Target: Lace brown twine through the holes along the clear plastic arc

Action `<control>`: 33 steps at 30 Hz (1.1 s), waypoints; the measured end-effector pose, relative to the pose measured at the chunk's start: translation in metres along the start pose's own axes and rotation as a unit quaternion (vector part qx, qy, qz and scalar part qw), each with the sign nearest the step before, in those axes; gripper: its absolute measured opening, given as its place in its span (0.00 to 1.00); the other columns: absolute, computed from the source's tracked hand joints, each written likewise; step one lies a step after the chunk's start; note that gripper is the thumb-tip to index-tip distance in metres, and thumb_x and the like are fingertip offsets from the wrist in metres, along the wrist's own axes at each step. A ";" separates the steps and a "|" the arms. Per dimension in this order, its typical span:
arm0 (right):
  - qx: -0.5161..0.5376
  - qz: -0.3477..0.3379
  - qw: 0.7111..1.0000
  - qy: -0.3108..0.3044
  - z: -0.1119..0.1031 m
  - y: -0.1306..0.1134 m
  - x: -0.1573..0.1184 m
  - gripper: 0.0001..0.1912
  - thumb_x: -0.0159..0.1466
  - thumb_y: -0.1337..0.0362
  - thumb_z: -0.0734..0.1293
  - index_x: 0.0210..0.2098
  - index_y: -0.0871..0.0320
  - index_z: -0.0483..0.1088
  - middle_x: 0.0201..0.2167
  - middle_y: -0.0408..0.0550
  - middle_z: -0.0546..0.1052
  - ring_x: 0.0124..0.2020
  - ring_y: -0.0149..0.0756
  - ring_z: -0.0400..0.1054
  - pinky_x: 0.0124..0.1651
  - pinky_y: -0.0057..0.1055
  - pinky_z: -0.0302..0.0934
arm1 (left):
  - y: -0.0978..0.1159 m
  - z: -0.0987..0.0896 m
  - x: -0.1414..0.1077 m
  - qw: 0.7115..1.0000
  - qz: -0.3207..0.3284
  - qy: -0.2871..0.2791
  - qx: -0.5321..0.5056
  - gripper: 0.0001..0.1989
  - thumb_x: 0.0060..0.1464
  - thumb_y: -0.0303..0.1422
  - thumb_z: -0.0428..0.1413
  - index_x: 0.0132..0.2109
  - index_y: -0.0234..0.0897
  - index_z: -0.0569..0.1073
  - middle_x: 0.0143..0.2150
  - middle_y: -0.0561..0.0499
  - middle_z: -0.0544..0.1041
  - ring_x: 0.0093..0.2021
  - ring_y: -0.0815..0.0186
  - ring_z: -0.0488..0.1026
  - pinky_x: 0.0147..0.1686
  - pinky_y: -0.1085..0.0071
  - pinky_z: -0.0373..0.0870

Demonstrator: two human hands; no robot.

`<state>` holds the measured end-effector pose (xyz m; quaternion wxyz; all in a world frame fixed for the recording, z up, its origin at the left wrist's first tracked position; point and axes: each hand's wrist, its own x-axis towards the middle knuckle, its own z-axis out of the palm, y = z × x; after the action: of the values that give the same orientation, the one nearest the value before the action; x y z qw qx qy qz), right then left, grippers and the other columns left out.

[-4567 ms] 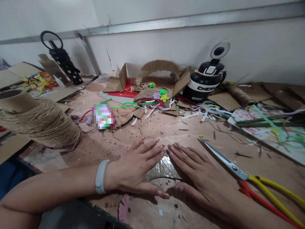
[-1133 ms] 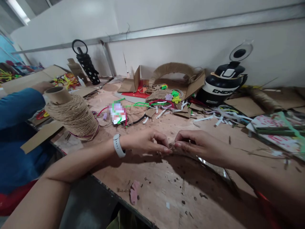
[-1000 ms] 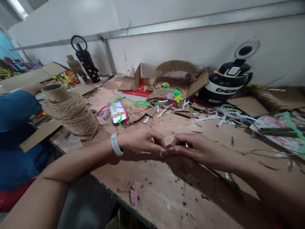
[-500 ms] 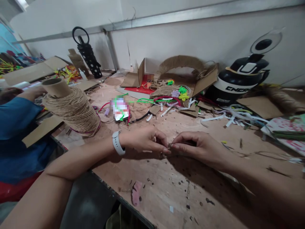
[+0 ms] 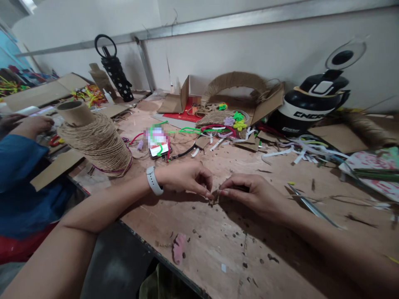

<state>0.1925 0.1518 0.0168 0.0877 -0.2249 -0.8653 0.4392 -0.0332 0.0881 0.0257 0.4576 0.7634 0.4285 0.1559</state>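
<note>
My left hand [image 5: 190,178], with a pale watch band on its wrist, pinches at a small piece of brown twine [image 5: 213,202] just above the table. Opposite it, my right hand [image 5: 249,190] has thumb and forefinger closed on the same twine. The fingertips are close together and hide much of it, so its exact shape is unclear. Beyond my left wrist stands a big spool of jute twine [image 5: 96,141]. A slim, shiny metal blade [image 5: 313,207] lies beside my right forearm.
A phone [image 5: 160,150] with coloured cords lies ahead. Behind it are knitted-looking flowers [image 5: 239,120], cardboard and a twine-wrapped arch [image 5: 237,79]. A black-and-white jug [image 5: 307,110] stands back right. A pink scrunchie-like piece [image 5: 178,248] lies near the front edge. At left is a co-worker's blue sleeve [image 5: 23,166].
Both my hands have shifted slightly left, and their fingertips are a little further apart. The metal blade beside my right forearm has come into view. The co-worker's hands have moved.
</note>
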 end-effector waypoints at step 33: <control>-0.068 0.010 0.997 0.036 0.013 -0.007 -0.008 0.11 0.65 0.61 0.63 0.33 0.54 0.77 0.32 0.46 0.82 0.34 0.38 0.75 0.37 0.32 0.65 | 0.005 0.011 -0.001 0.997 0.004 0.024 0.074 0.11 0.57 0.37 0.60 0.38 0.32 0.77 0.33 0.49 0.76 0.34 0.68 0.72 0.33 0.75 0.66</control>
<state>0.1928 0.1353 0.0151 0.0985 -0.2551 -0.8872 0.3716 -0.0243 0.0801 0.0241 0.3886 0.7930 0.4465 0.1438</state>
